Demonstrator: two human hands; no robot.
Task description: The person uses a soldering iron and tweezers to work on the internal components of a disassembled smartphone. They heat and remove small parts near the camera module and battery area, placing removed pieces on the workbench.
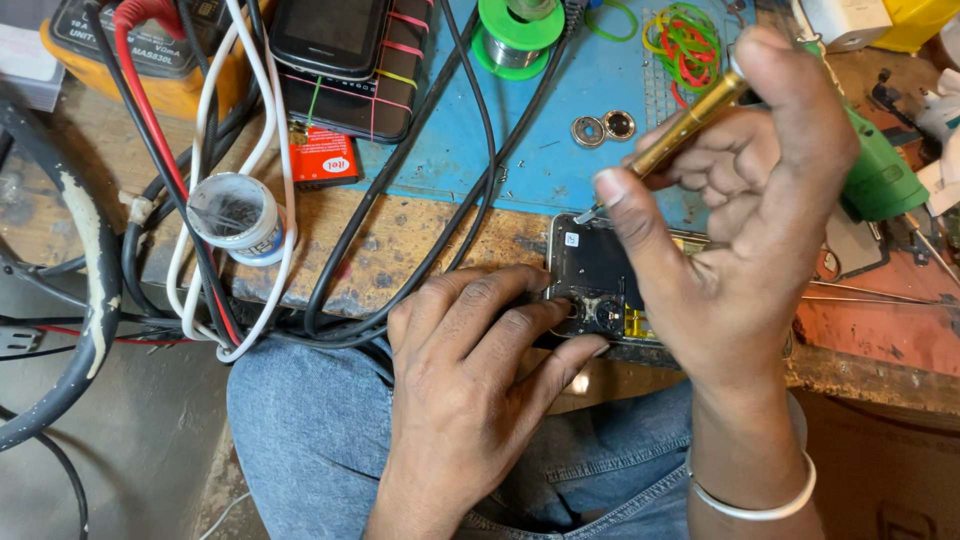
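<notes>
The person sits at the edge of a worn wooden bench [420, 240], knees under it, with an opened phone [600, 285] lying at the near edge, its back cover off and the dark inner boards and camera ring showing. The left hand [470, 370] rests on the phone's left end, fingers together and pressed down on it to keep it flat. The right hand [740, 200] is raised above it, thumb and fingers pinched tight on a brass-coloured screwdriver [685, 125] whose thin tip points down at the phone's upper left corner.

As for progress, I would judge the phone already opened and the inner work begun; two small metal rings [604, 127] lie apart on the blue mat [560, 110] (possibly parts taken out, though I cannot be sure). Whether screws are out is too small to tell. The yellow strip inside looks still in place.

Tangled black and white cables [250, 170] and a small open tub [236, 215] sit to the left.
</notes>
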